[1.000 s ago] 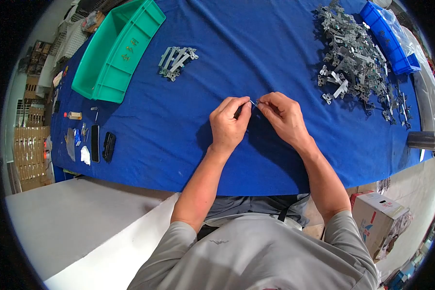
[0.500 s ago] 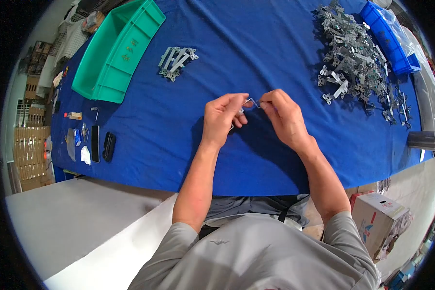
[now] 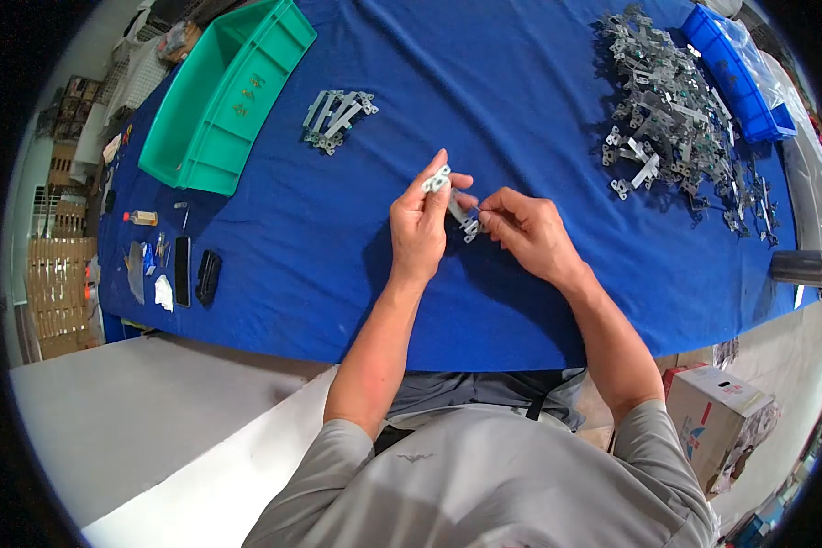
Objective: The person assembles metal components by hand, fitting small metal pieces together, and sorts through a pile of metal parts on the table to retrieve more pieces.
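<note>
In my left hand [image 3: 420,226] is a small metal bracket [image 3: 437,181], its holed end showing above the thumb. A further metal end [image 3: 469,230] shows between my two hands; whether it belongs to the same bracket I cannot tell. The fingers of my right hand [image 3: 527,230] are pinched together at that lower end, on something too small to make out. Up and to the left, a small group of metal brackets [image 3: 340,117] lies on the blue cloth [image 3: 484,100].
A large heap of metal brackets [image 3: 671,110] lies at the right beside a blue bin [image 3: 735,78]. At the left are a green bin [image 3: 212,142], a small bottle [image 3: 142,218], a phone [image 3: 183,271] and a black case [image 3: 208,277]. A dark cylinder [image 3: 799,267] stands at the right edge.
My left hand has turned, so the bracket's holed end now faces up. My right hand has moved slightly down, and the bent metal piece between my fingertips no longer shows there.
</note>
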{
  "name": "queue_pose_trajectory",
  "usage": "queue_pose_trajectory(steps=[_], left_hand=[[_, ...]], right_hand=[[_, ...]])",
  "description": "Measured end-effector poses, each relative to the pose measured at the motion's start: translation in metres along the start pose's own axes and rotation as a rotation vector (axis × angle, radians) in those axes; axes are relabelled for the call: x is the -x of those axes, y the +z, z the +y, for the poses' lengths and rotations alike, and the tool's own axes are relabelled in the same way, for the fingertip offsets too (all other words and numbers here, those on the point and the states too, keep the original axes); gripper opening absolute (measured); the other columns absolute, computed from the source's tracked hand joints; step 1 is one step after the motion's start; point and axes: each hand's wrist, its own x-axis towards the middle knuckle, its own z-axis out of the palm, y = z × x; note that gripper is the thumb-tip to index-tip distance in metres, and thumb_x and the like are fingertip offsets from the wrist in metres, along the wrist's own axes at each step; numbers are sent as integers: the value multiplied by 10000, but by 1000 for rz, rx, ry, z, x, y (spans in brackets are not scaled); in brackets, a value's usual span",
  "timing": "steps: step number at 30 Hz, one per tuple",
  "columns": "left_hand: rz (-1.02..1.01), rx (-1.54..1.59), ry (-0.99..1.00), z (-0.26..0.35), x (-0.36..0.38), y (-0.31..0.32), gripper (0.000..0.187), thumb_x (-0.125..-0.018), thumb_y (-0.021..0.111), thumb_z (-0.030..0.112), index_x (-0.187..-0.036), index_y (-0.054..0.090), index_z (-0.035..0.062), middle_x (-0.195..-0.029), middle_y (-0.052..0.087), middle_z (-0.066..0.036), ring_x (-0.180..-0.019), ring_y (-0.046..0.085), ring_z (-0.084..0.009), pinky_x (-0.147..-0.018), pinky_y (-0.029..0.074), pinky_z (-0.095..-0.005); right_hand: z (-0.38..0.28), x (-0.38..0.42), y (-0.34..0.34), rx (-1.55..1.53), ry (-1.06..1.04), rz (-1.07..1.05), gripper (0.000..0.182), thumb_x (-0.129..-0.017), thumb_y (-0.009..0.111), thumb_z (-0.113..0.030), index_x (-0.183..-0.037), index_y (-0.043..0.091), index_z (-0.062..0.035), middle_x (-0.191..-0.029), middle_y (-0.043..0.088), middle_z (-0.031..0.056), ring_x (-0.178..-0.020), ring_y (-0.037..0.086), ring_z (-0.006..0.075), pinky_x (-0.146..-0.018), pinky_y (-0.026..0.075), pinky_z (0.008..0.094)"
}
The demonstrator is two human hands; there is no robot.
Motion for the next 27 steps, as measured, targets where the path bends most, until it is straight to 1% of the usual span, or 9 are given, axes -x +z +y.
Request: queue_pose_trajectory(steps=[1,4,5,8,10,14,23,26,27], left_hand=[[11,-37,-11,1,0,-1,394,-1075,557,158,-1433,552,-5,-1112,731,-145,-824,671,-135,-723,561,-258],[23,-80,-28,3,0,2,309,-1060,570,113,-1343,597,-7,-1013,756,-123,-663,601,-67,-607,503,-215],[20,-84,-31,3,1,3,272,-1054,577,101,-1300,618,-8,-986,760,-115,-623,572,-50,-574,480,-205],[-27,-148,-51,2,2,4,171,-1039,606,99,-1175,639,0,-971,764,-108,-614,575,-39,-551,466,-190],[-12,-139,-55,2,2,6,160,-1029,612,81,-1149,655,-17,-935,768,-91,-601,574,-39,-542,465,-202],[-2,-157,-66,2,3,6,138,-1022,622,73,-1107,673,-23,-932,773,-86,-609,585,-35,-538,464,-207],[8,-192,-15,8,4,7,263,-1030,656,173,-1244,728,36,-948,774,-66,-686,639,-47,-591,486,-190],[-1,-190,-23,8,5,6,259,-1036,647,161,-1247,730,35,-955,762,-64,-736,658,-60,-610,492,-193],[-14,-210,47,5,3,5,255,-1034,648,151,-1243,730,30,-957,755,-59,-746,658,-63,-614,492,-194]], right_hand=[[-3,1,1,66,20,29,154,-973,672,-134,-988,664,19,-773,653,148,-626,616,198,-607,491,366],[-5,-3,-1,103,-154,187,168,-965,689,-147,-985,675,19,-753,655,133,-618,602,205,-598,483,354],[-5,-4,-3,95,-124,203,161,-964,689,-141,-983,678,18,-752,653,129,-622,598,196,-595,479,348],[-6,-3,-10,75,-36,225,143,-965,686,-126,-980,686,16,-753,649,117,-633,587,170,-587,467,331],[-13,-1,-10,56,12,196,136,-967,683,-120,-982,688,15,-761,646,110,-640,580,152,-583,461,323],[-12,-1,-7,81,-37,186,139,-973,672,-122,-991,687,16,-749,641,106,-640,574,139,-579,457,321],[-8,-3,-10,101,-19,212,154,-970,670,-132,-988,680,20,-767,668,138,-655,623,185,-602,481,352],[-10,-3,-10,133,-27,220,149,-962,676,-128,-987,679,20,-773,672,147,-663,638,211,-614,489,359],[-9,-4,-10,146,-36,221,150,-959,679,-128,-987,677,20,-776,673,151,-666,642,220,-618,491,361]])
